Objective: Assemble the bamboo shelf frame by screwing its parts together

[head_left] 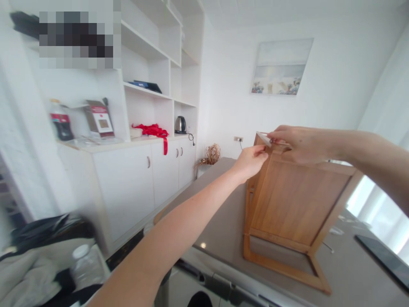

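Note:
A wooden frame with a slatted-looking panel (pixel 297 200) stands upright on the grey-brown tabletop (pixel 217 204), with an open rectangular base. At its upper left corner sits a slim white flat piece (pixel 263 138), whose kind I cannot make out. My right hand (pixel 297 143) reaches over the top of the frame from the right, fingers closed at the white piece's near end. Just below and left of it, my left hand (pixel 251 162) has its thumb and fingers pinched together against the corner. What lies between the left fingertips is hidden.
A dark flat tablet-like object (pixel 383 258) and a thin metal rod (pixel 328 247) lie on the table's right side. White cabinets (pixel 128 187) line the left, bearing a cola bottle (pixel 61 121), red ribbon (pixel 153 130) and a kettle (pixel 180 125). A clear jar (pixel 85 264) stands lower left.

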Motion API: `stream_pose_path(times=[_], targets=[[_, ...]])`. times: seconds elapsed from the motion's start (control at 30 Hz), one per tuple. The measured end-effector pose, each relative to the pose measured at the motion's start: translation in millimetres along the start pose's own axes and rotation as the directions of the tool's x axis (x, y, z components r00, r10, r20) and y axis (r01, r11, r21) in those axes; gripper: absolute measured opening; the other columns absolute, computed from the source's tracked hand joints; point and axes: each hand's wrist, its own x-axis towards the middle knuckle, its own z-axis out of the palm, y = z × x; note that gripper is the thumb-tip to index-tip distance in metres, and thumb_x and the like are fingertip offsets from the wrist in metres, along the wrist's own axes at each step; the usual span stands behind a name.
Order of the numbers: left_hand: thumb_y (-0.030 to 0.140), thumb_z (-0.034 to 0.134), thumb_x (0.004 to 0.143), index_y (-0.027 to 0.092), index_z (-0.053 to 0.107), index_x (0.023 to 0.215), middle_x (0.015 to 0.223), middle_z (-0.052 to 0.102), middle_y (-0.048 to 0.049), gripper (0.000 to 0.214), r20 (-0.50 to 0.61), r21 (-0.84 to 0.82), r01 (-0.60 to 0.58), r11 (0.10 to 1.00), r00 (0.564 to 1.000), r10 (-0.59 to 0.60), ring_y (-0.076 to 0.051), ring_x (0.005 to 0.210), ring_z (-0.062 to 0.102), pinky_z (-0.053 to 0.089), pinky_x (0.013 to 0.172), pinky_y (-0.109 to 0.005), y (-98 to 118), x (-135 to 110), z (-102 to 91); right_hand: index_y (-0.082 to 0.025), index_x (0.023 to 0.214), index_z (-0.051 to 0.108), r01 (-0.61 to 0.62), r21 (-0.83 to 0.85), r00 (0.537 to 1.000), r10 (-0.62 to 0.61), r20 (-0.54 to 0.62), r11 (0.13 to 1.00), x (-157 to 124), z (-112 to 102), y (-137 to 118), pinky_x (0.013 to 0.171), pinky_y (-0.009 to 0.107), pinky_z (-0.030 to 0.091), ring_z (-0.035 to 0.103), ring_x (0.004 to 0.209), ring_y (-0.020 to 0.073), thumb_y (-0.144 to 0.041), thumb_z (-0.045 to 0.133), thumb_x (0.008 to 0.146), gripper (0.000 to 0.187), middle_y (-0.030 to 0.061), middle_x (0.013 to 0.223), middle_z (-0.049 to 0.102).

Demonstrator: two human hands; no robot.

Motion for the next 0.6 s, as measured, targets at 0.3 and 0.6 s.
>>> stream_pose_path(times=[0.3, 0.6], targets=[[0.018, 0.05, 0.079, 0.016, 0.064, 0.108, 0.109, 0.065, -0.0094, 0.032, -0.054, 0.03, 0.009, 1.0, 0.998, -0.008, -0.02, 0.096, 0.057, 0.042, 0.084, -0.034, -1.4, 3.4, -1.1, -0.029, 0.116, 0.056, 0.012, 0.033, 0.998, -0.014, 0.064, 0.999, 2.3, -0.5, -4.7, 0.07, 0.036, 0.047, 0.058, 0.096, 0.0294, -0.04, 0.05, 0.078, 0.04, 0.0075, 0.114, 0.059], [0.019, 0.047, 0.08, 0.016, 0.066, 0.1, 0.093, 0.067, -0.0059, 0.027, -0.034, 0.06, 0.032, 0.998, 0.999, -0.03, -0.018, 0.089, 0.057, 0.042, 0.081, -0.033, 0.5, 0.0, -2.5, -0.032, 0.118, 0.056, 0.016, 0.052, 0.99, -0.023, 0.141, 0.999, 6.8, -0.6, 1.4, 0.069, 0.036, 0.048, 0.06, 0.095, 0.0294, -0.041, 0.052, 0.076, 0.043, 0.0047, 0.113, 0.062]])
